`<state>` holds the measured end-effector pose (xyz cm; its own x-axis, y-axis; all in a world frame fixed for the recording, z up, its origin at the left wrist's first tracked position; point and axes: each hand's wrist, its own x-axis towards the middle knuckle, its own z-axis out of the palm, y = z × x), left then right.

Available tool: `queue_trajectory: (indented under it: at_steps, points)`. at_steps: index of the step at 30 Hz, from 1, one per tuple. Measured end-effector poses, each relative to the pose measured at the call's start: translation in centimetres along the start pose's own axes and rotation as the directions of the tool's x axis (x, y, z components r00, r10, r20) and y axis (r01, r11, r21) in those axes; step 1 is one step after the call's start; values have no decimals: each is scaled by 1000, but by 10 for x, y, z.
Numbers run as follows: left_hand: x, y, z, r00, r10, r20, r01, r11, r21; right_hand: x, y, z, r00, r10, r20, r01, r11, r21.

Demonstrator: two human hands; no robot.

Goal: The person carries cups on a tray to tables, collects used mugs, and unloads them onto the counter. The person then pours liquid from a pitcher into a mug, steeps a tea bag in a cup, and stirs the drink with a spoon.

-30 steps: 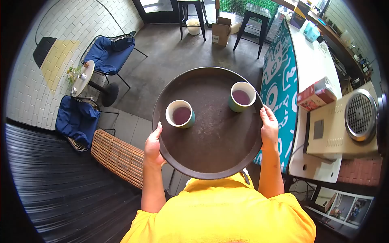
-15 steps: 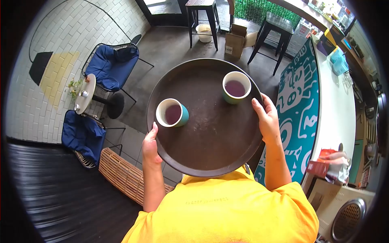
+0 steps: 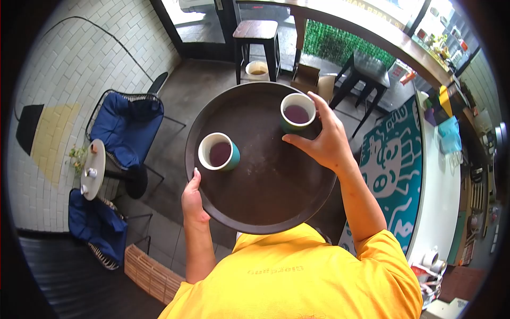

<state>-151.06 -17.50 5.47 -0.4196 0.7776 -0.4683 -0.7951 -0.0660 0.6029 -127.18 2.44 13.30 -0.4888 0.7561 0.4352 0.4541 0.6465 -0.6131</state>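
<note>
A round dark brown tray (image 3: 260, 196) is in front of me, gripped at its left rim by my left hand (image 3: 194, 202), thumb on top and fingers hidden underneath. Two teal cups with white insides stand upright on it, each holding dark purple liquid. The left cup (image 3: 231, 159) is near my left thumb. Beside the right cup (image 3: 293, 127) is my right hand (image 3: 325, 138), off the rim and spread open, its fingers along the cup's right side and its thumb near the base. Whether the fingers touch the cup, I cannot tell.
Blue-cushioned chairs (image 3: 127, 125) and a small round table (image 3: 94, 173) stand left. Ahead are black stools (image 3: 256, 32), a cardboard box (image 3: 305, 77) and a white bucket (image 3: 257, 69). A white-topped counter (image 3: 438, 202) with a teal patterned front runs along the right.
My right hand has let go of the tray's right rim and moved inward to the right cup. My left hand stays on the tray. The view has shifted, showing more of the far window.
</note>
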Motion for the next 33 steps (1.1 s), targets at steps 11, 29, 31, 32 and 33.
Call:
queue_trajectory:
  at_steps: [11, 29, 31, 32, 33]
  points:
    - [226, 105, 106, 1000, 4, -9, -4, 997, 74, 261, 89, 66, 990, 130, 50, -130, 991, 6]
    - [469, 113, 276, 971, 141, -191, -164, 980, -111, 758, 356, 65, 991, -101, -85, 107, 991, 75]
    - [476, 114, 283, 961, 157, -228, -193, 971, -141, 790, 369, 77, 997, -58, -49, 61, 997, 43]
    - [479, 115, 288, 959, 167, -229, -205, 966, -157, 805, 378, 87, 997, -65, -32, 66, 996, 54]
    - [482, 117, 292, 958, 177, -228, -218, 961, -172, 819, 389, 100, 999, -49, -17, 50, 995, 90]
